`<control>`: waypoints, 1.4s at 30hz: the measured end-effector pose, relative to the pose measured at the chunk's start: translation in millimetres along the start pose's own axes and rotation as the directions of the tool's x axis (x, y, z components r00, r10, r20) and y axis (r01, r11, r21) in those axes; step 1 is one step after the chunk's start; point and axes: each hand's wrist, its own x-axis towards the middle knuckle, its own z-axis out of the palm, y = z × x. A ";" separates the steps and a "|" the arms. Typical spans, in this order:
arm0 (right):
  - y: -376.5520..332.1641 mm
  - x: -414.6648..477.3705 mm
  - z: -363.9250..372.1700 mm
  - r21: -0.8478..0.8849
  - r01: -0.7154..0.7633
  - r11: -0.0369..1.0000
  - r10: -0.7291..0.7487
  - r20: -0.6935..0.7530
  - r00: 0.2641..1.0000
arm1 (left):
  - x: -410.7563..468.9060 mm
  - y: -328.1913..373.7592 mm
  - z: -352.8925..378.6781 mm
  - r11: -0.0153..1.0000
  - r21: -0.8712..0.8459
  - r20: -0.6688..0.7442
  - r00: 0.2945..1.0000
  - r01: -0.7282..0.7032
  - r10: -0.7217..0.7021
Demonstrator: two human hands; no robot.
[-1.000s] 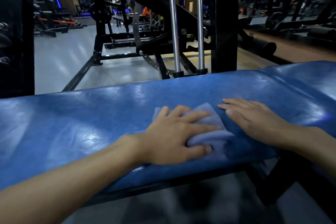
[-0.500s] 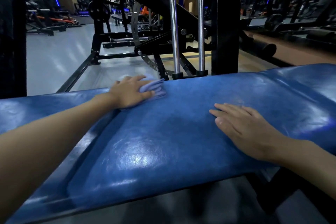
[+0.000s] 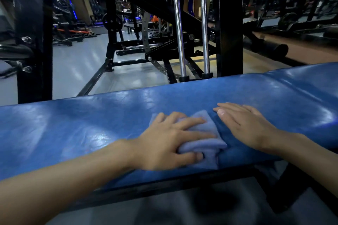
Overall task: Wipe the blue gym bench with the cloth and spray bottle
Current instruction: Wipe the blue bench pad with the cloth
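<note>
On bench [image 3: 87, 126] near edge | your left hand [image 3: 170, 140] presses cloth [image 3: 207, 131] down, fingers spread | right hand [image 3: 245, 128] flat on bench just beside cloth, fingers together | step: wiping | next: sweep cloth along bench, even pressure | bottle unseen

The head camera looks forward and down, close above the left hand [image 3: 170, 140] and the right hand [image 3: 245, 126].
</note>
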 end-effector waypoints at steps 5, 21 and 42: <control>-10.1 -3.5 -4.5 0.002 0.054 0.999 -0.053 -0.065 0.996 | 4.3 -5.6 -0.7 0.999 -0.035 0.020 1.000 0.004 -0.004; -23.7 -4.6 13.6 -0.224 0.020 0.974 -0.004 0.072 0.997 | 43.9 -183.8 18.1 0.823 -0.030 -0.005 0.823 0.567 -0.568; -32.7 6.6 20.8 -0.187 -0.079 0.979 0.091 0.057 0.994 | 12.3 -140.4 7.0 0.952 -0.059 0.050 0.953 0.301 -0.298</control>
